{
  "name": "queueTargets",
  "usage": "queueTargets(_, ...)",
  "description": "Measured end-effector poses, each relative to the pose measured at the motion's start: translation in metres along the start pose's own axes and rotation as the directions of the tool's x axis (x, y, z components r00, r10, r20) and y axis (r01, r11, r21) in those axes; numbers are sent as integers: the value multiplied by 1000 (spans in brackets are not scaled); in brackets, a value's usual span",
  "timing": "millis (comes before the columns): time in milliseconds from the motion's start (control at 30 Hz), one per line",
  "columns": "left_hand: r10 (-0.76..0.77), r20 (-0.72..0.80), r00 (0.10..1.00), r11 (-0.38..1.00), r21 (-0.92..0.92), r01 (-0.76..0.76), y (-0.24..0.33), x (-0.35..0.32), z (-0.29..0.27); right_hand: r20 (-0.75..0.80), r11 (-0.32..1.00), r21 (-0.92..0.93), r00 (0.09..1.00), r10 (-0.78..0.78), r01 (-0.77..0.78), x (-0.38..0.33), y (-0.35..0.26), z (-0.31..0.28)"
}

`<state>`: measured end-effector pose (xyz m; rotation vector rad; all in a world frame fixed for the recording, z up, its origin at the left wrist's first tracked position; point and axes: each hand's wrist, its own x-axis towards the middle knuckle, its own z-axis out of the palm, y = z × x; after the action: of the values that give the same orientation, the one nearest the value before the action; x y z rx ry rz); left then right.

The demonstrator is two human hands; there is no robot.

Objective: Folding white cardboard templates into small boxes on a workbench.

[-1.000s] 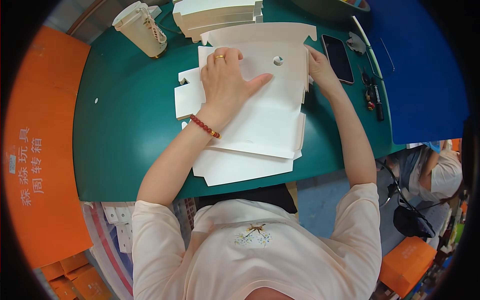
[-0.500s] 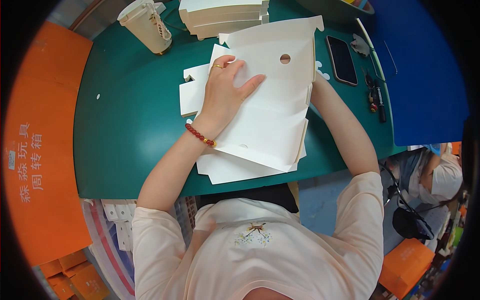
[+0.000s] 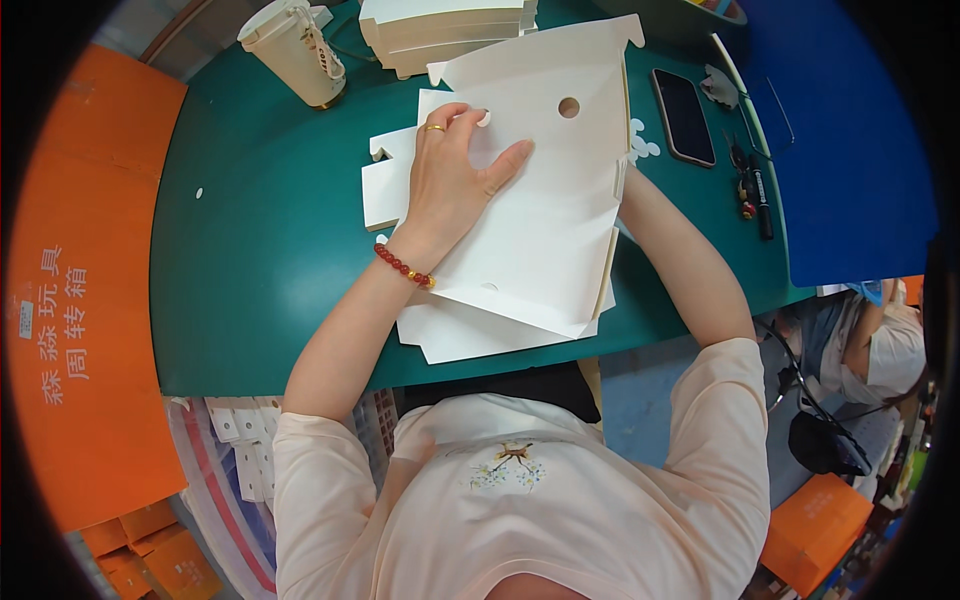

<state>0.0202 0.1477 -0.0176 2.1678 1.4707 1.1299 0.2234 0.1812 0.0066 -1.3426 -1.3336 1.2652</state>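
Observation:
A white die-cut cardboard sheet (image 3: 540, 200), with upturned flaps on its right edge, lies tilted across other white card at the table's front. My left hand (image 3: 452, 170), wearing a ring and a red bead bracelet, rests on its left part. The thumb is spread away from the bent fingers. A small round white piece (image 3: 485, 118) shows at the fingertips, with a dark edge beside it. Farther right the sheet has a round hole (image 3: 569, 107). My right forearm (image 3: 685, 245) reaches under the sheet from the right, so the right hand is hidden.
Stacked white card (image 3: 450, 30) and a lidded cup (image 3: 292, 55) stand at the back of the green table (image 3: 260, 250). Right of the sheet lie small white discs (image 3: 643, 140), a phone (image 3: 684, 117) and a black marker (image 3: 762, 200). Orange boxes (image 3: 100, 250) line the left.
A small white round piece now shows by my left fingertips. Skin that was visible through the round hole is less plain now. The sheet has shifted slightly up and left in view.

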Motion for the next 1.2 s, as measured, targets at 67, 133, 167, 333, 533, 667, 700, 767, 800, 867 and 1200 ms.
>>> queueTargets(67, -30, 8, 1000, 1000, 6, 30, 0, 0, -1, -14, 1000, -19, 1000, -13, 13, -1, 1, -1)
queueTargets(133, 2, -11, 1000, 998, 58, -2, -5, -2, -2, -17, 999, -31, 1000, -19, 18, 1, 7, -8)
queueTargets(167, 1, -8, 1000, 998, 57, -1, -7, -3, 0, -84, 797, -556, 939, -334, 234, 7, 19, -23)
queueTargets(333, 109, -70, 992, 934, 348, -78, -10, -7, 11, 17, 328, -907, 801, -599, 265, -16, 49, -40)
queueTargets(533, 558, 119, 821, 825, -183, -534, 60, -59, -45, 76, 970, -167, 978, 194, -179, -54, 23, -51)
queueTargets(667, 571, 237, 786, 783, 129, -608, 42, -82, -35, 179, 979, 31, 965, 194, -203, -52, 23, -49)
queueTargets(700, 571, 237, 786, 782, 133, -608, 38, -84, -32, 181, 979, 32, 965, 191, -200, -54, 23, -45)
queueTargets(767, 562, 164, 811, 802, 133, -583, 35, -86, -26, 92, 951, 248, 981, 168, -186, -62, 23, -33)
queueTargets(800, 564, 162, 810, 801, 133, -584, 35, -85, -24, 91, 952, 246, 982, 166, -184, -66, 25, -33)
queueTargets(867, 566, 81, 820, 819, 57, -571, 37, -80, -23, 224, 943, 257, 962, 156, -213, -73, 29, -38)
queueTargets(1200, 472, 160, 867, 875, 35, -483, 47, -61, -16, 416, 909, 277, 891, 180, -312, -95, 26, -32)
